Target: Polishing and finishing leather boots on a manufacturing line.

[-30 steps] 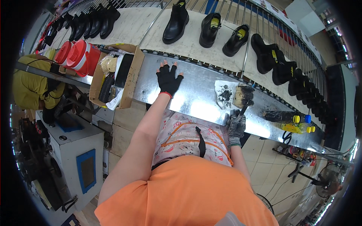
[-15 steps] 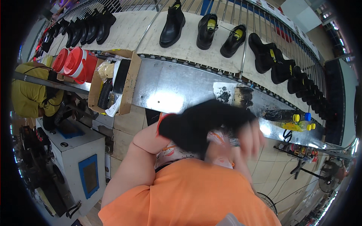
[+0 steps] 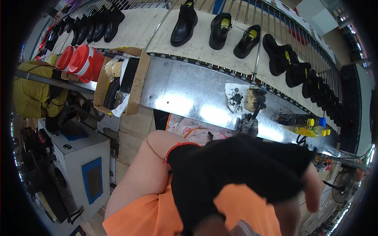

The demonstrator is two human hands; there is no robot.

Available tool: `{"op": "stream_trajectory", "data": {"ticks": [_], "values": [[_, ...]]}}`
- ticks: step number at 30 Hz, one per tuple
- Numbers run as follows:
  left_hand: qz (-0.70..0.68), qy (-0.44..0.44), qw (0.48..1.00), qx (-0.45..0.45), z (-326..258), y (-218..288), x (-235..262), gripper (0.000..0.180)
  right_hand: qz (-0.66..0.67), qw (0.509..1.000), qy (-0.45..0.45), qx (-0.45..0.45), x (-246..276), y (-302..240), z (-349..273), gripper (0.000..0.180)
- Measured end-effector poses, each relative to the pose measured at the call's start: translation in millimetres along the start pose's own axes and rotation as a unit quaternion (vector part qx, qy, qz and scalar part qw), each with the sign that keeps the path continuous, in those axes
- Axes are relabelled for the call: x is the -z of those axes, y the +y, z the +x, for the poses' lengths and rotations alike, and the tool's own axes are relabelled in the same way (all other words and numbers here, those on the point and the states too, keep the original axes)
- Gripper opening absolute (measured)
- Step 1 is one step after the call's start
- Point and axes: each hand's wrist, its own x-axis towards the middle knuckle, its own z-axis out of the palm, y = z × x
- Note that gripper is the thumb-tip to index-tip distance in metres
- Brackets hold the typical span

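Note:
My left hand (image 3: 244,165), in a black fingerless glove with a red cuff edge, is raised close in front of my chest. Its bare fingertips hang apart, with nothing seen between them. Beyond it, at the near edge of the metal bench, is my right hand (image 3: 247,126), covered in something dark and stained. A thin dark piece sticks up from its fingers toward a tan block (image 3: 255,99) smeared black. My right wrist and forearm are hidden behind my left hand. Beside the block lies a white sheet (image 3: 234,98) with black smears.
Black ankle boots (image 3: 184,24) and black shoes (image 3: 220,31) stand along the roller-edged conveyor. On the bench are a cardboard box (image 3: 138,88) of supplies, red-lidded jugs (image 3: 83,63) and bottles (image 3: 303,120). A person in a yellow top (image 3: 33,92) bends at far left.
My left hand has moved nearer and to the right, off the bench edge. That uncovers my right hand. The whole view has shifted slightly.

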Motion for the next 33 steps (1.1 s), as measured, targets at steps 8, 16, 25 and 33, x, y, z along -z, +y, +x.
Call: {"op": "stream_trajectory", "data": {"ticks": [8, 16, 25, 33], "values": [[0.028, 0.046, 0.999, -0.001, -11.1, -8.6, -9.0, 0.033, 0.072, 0.995, -0.011, -0.068, -6.4, 7.0, 6.4, 0.013], [0.065, 0.083, 0.994, 0.007, -12.5, -6.5, -4.8, 0.03, 0.089, 0.993, -0.009, -0.074, -5.7, 16.0, 11.3, 0.017], [0.287, 0.082, 0.944, 0.144, 6.6, -13.1, 37.8, 0.032, 0.144, 0.988, -0.038, -0.049, -8.6, 31.0, 14.4, 0.02], [0.953, -0.006, 0.167, 0.253, -168.6, -1.4, 299.4, 0.071, 0.079, 0.994, -0.007, -0.078, -9.4, 12.2, 9.1, 0.017]]}}
